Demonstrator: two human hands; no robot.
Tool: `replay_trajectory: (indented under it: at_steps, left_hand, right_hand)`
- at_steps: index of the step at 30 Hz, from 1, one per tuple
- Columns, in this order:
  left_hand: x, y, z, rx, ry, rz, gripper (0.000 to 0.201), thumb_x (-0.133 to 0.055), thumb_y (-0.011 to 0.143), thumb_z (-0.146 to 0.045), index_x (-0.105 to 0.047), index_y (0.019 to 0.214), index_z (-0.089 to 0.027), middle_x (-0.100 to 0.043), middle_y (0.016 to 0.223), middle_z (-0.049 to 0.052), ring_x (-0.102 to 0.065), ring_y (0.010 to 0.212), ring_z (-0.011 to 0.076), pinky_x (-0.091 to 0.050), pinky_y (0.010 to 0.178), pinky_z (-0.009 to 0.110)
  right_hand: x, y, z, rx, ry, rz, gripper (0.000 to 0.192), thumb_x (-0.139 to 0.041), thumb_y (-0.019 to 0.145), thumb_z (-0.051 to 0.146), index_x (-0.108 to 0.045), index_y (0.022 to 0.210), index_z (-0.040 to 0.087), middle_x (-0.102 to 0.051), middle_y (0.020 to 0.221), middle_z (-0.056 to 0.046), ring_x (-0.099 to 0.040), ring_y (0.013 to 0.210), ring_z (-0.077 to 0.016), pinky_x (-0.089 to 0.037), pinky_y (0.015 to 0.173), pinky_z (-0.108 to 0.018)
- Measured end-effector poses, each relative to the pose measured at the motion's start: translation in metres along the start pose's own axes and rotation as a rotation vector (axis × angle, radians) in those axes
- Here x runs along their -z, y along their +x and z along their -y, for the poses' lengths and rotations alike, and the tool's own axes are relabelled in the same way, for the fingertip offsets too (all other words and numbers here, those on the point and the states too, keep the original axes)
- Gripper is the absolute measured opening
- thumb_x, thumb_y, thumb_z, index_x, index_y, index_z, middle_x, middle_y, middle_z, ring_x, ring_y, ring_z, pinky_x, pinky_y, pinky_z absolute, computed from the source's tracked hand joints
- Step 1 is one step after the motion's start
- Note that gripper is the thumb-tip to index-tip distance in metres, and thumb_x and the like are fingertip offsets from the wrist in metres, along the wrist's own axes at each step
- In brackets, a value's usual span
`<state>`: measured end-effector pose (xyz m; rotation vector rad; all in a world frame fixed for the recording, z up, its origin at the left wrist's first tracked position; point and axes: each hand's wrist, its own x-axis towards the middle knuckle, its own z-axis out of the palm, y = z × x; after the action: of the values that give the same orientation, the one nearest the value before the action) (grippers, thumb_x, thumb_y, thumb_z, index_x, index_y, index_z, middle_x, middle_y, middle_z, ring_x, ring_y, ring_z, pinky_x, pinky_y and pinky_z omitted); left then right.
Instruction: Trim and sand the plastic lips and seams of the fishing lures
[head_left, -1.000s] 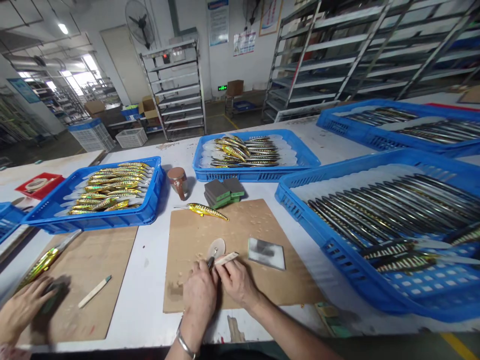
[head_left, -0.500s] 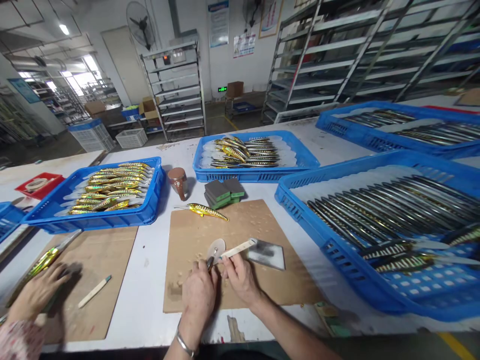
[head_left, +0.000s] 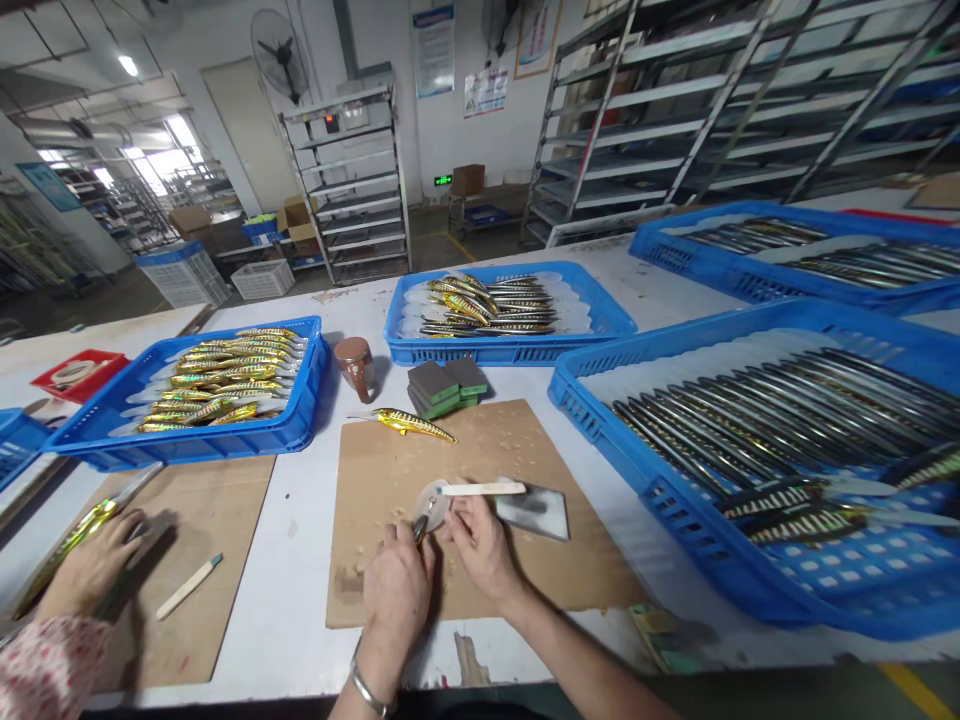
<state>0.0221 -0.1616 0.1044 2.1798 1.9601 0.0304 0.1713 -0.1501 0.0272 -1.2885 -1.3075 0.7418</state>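
My left hand is closed on a fishing lure, whose body is mostly hidden under the fingers. The lure's round clear lip sticks out ahead of them. Between the fingers of my right hand is a flat wooden stick, lying nearly level, its darker tip over the lip. Both hands are above a brown cardboard sheet. Just right of my right hand lies a grey plate with dark smudges. A gold striped lure rests near the far edge of the cardboard.
Blue trays of lures stand at the left, at the back and at the right. Green-and-dark sanding blocks and a brown cup sit between them. At left, a co-worker's hand is by another lure and stick.
My right hand has turned, swinging the stick from a slant to nearly level, with its tip still by the clear lip. My left hand stays almost in place. The co-worker's hand has shifted slightly.
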Motion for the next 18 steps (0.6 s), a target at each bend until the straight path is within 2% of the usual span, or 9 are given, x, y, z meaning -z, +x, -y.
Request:
replay_trajectory:
  at_steps: [2, 4, 7, 9, 11, 15, 18]
  left_hand:
    - [0.001, 0.0, 0.0, 0.0, -0.003, 0.005, 0.026, -0.043, 0.107, -0.032, -0.063, 0.107, -0.016, -0.072, 0.104, 0.012, -0.076, 0.093, 0.0254, -0.05, 0.07, 0.03]
    - [0.002, 0.0, -0.001, 0.0, -0.001, 0.01, 0.027, -0.042, 0.108, -0.033, -0.064, 0.107, -0.016, -0.073, 0.104, 0.012, -0.076, 0.093, 0.0261, -0.05, 0.07, 0.03]
    - [0.004, -0.001, -0.001, -0.011, 0.009, 0.008, 0.028, -0.042, 0.108, -0.033, -0.064, 0.107, -0.016, -0.073, 0.103, 0.012, -0.076, 0.093, 0.0263, -0.05, 0.07, 0.03]
    - [0.004, -0.001, 0.0, -0.013, 0.012, 0.009, 0.028, -0.042, 0.108, -0.033, -0.064, 0.108, -0.016, -0.072, 0.103, 0.012, -0.076, 0.093, 0.0259, -0.049, 0.071, 0.03]
    - [0.003, -0.001, 0.0, -0.009, 0.005, 0.02, 0.028, -0.042, 0.108, -0.033, -0.064, 0.109, -0.016, -0.072, 0.104, 0.012, -0.076, 0.093, 0.0257, -0.049, 0.071, 0.03]
    - [0.001, 0.0, 0.001, -0.001, -0.006, 0.032, 0.029, -0.042, 0.107, -0.034, -0.064, 0.111, -0.015, -0.072, 0.106, 0.013, -0.076, 0.095, 0.026, -0.05, 0.072, 0.03]
    - [0.001, 0.001, 0.001, -0.004, 0.0, 0.034, 0.029, -0.042, 0.108, -0.034, -0.064, 0.111, -0.016, -0.073, 0.107, 0.012, -0.076, 0.096, 0.0263, -0.052, 0.074, 0.031]
  right_hand:
    - [0.0, 0.0, 0.0, 0.033, -0.02, 0.009, 0.04, -0.051, 0.105, 0.046, -0.052, 0.137, 0.022, -0.07, 0.129, -0.016, -0.073, 0.073, -0.0167, -0.065, 0.068, -0.031]
    - [0.0, -0.001, 0.0, 0.064, -0.082, 0.024, 0.04, -0.05, 0.105, 0.04, -0.052, 0.14, 0.022, -0.068, 0.134, -0.016, -0.073, 0.075, -0.0164, -0.064, 0.069, -0.031]
    - [0.001, -0.002, 0.003, 0.108, -0.172, 0.023, 0.043, -0.051, 0.103, 0.035, -0.052, 0.144, 0.021, -0.074, 0.119, -0.012, -0.071, 0.075, -0.0179, -0.063, 0.068, -0.031]
    - [0.001, -0.002, 0.005, 0.131, -0.224, 0.01, 0.041, -0.052, 0.103, 0.032, -0.056, 0.141, 0.021, -0.075, 0.102, -0.008, -0.069, 0.071, -0.0187, -0.061, 0.067, -0.031]
    - [0.002, -0.002, 0.007, 0.151, -0.268, 0.005, 0.036, -0.053, 0.101, 0.031, -0.061, 0.135, 0.021, -0.075, 0.094, -0.006, -0.068, 0.07, -0.0193, -0.061, 0.067, -0.032]
    - [0.003, 0.0, 0.011, 0.189, -0.32, 0.037, 0.026, -0.054, 0.099, 0.026, -0.066, 0.122, 0.021, -0.075, 0.096, -0.006, -0.071, 0.077, -0.0193, -0.061, 0.074, -0.032]
    - [0.003, 0.002, 0.013, 0.232, -0.311, 0.03, 0.023, -0.053, 0.099, 0.022, -0.067, 0.117, 0.021, -0.075, 0.105, -0.008, -0.073, 0.093, -0.0212, -0.062, 0.085, -0.035]
